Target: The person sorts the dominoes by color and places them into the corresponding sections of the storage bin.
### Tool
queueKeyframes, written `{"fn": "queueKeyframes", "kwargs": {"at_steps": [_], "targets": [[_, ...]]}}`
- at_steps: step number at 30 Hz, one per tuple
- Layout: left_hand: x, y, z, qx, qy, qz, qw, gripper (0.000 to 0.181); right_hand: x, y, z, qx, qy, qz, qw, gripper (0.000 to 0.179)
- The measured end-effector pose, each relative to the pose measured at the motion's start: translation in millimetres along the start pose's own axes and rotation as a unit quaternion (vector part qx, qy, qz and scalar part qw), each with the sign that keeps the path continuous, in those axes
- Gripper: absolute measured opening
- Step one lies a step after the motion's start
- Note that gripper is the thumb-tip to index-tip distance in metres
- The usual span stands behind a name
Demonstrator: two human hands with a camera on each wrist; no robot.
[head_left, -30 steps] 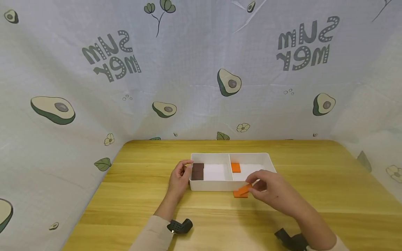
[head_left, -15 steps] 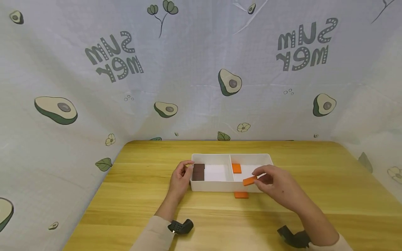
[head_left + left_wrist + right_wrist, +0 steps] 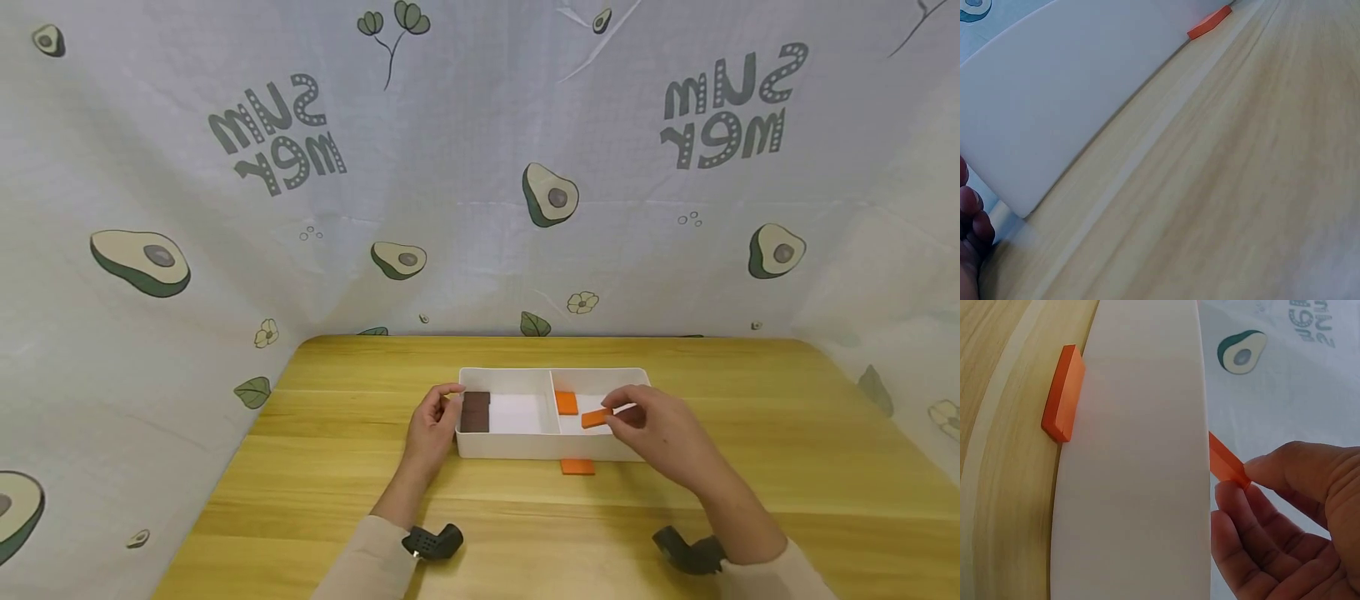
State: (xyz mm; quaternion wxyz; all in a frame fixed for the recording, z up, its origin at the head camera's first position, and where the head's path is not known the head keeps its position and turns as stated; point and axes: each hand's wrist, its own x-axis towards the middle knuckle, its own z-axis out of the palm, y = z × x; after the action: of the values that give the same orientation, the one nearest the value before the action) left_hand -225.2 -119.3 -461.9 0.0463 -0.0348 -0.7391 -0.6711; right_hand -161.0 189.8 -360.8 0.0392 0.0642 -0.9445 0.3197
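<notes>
A white two-compartment tray sits on the wooden table. Brown blocks lie in its left compartment and an orange block lies in its right one. My right hand pinches another orange block over the right compartment. A third orange block lies on the table against the tray's front wall. My left hand grips the tray's left end, thumb on the rim.
The wooden table stretches to both sides of the tray. An avocado-print cloth hangs behind and wraps around the sides. Black wrist cameras sit on both forearms.
My right hand lifted an orange block off the one on the table and carried it up and back over the tray's right compartment. The left hand stayed put.
</notes>
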Motion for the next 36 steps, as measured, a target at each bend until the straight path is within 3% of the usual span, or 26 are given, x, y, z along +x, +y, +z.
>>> {"fn": "queueKeyframes", "kwargs": {"at_steps": [7,18,24,36], "targets": [[0.9,-1.3,0.1,0.002,0.004,0.003,1.0,0.023,11.4,0.5,7.6,-0.015,-0.031,0.007,0.9994,0.017],[3.6,-4.8,-1.8,0.002,0.002,0.005,1.0,0.022,36.2,4.5,21.6,-0.028,-0.087,-0.036,0.9951,0.011],[4.4,-4.3,-1.4,0.002,-0.008,0.011,0.9999,0.021,49.5,6.4,29.3,-0.036,-0.125,-0.004,0.9915,0.011],[3.7,-1.9,-2.1,0.005,-0.002,0.011,0.9999,0.02,61.2,6.7,36.2,-0.034,-0.137,0.01,0.99,0.014]]}}
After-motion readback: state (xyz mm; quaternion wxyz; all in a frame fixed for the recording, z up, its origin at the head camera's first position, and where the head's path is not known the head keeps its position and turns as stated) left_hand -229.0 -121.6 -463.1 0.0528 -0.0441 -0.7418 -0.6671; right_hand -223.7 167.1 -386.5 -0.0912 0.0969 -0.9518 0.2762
